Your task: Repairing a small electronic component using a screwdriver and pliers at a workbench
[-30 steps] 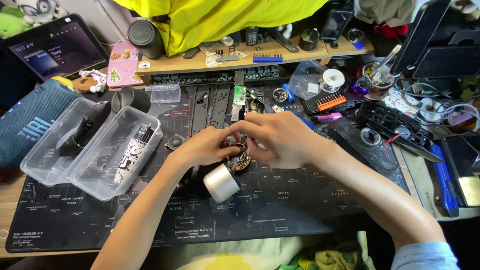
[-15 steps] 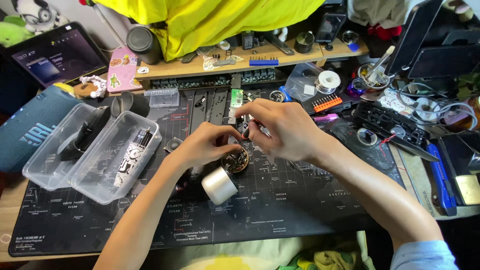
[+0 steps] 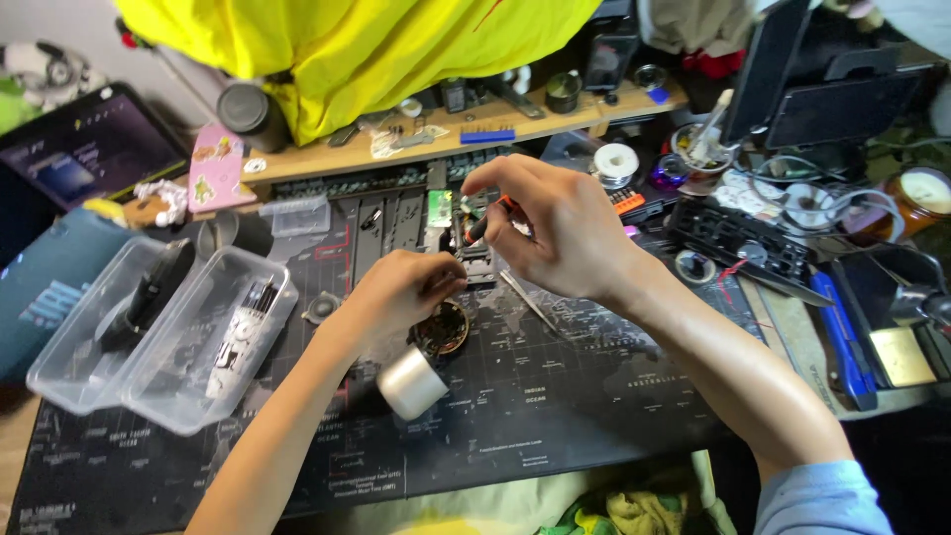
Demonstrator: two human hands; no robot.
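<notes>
My left hand (image 3: 401, 293) rests curled on the dark desk mat (image 3: 555, 416), fingertips pressing down on a small round dark part with a coppery inside (image 3: 442, 328). My right hand (image 3: 555, 230) is raised above it, gripping a slim screwdriver with a black and orange handle (image 3: 482, 223) whose tip points down near a small dark device (image 3: 474, 260) by my left fingertips. A roll of clear tape (image 3: 410, 382) lies just in front of my left wrist. Thin metal tweezers (image 3: 527, 299) lie on the mat under my right hand.
Two clear plastic boxes (image 3: 163, 337) with dark parts sit at the left. A wooden shelf (image 3: 416, 149) with small tools runs along the back, under a yellow cloth (image 3: 396, 50). Cables, a solder spool (image 3: 616, 161) and a black power strip (image 3: 738, 243) crowd the right.
My right hand has lifted off the round part and moved up and right, now holding the screwdriver above the small dark device. My left hand stays on the round part.
</notes>
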